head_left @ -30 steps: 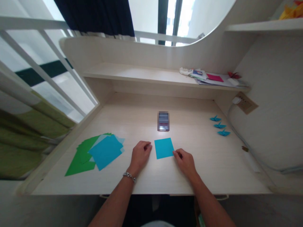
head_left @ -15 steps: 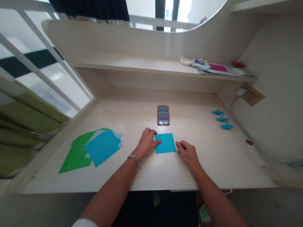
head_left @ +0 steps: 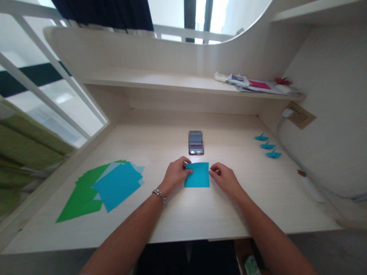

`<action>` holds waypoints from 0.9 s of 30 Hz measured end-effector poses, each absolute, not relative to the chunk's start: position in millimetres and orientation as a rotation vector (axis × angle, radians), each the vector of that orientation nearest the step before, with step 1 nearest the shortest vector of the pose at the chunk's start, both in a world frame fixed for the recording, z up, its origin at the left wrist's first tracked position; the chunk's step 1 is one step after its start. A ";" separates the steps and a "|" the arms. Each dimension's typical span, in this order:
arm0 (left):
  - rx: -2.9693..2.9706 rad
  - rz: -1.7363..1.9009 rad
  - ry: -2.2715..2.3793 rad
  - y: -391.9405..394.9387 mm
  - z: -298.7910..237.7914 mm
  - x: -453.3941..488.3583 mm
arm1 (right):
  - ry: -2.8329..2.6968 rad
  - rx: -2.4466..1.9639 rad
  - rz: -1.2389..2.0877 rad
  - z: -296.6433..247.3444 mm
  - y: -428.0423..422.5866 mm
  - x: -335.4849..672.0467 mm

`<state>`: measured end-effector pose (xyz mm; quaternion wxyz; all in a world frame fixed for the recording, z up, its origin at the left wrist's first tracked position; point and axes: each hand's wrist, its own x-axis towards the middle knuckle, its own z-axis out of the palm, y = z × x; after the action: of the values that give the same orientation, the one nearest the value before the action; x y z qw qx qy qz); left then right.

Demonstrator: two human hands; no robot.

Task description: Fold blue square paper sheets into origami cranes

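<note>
The square bright-blue paper sheet (head_left: pixel 198 177) is lying straighter than before, between my left hand (head_left: pixel 175 172), which is pinching its left edge, and my right hand (head_left: pixel 225 178), curling nearly closed at its right edge, grip unclear.

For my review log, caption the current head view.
Left hand holds a blue paper sheet, right hand by its opposite edge; folded figures at right.

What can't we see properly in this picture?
All in the head view:
- Phone: blurred into blocks, so its screen can't be read.
- Blue square: the left hand hides part of its left edge.
- Right hand: too small to tell whether it touches the square.
- Green papers: partly hidden under blue papers.
</note>
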<state>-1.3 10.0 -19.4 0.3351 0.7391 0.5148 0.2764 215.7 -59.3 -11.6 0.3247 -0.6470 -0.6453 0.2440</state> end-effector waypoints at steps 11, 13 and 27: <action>1.487 0.873 1.136 36.8 -17.0 -5.3 | -2.013 -1.169 1.123 -0.7 -28.4 234.5; 1.331 0.897 1.087 37.6 -17.9 -4.7 | -2.044 -1.095 1.072 -0.9 -29.4 230.4; 1.502 0.834 0.993 31.8 -15.2 -5.2 | -1.279 -1.261 0.983 -25.2 -10.2 206.9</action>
<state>-5.2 31.8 -15.2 0.5468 0.6337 0.4191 0.3518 206.9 -10.2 -25.2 0.5202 -0.5260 -0.5336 0.4099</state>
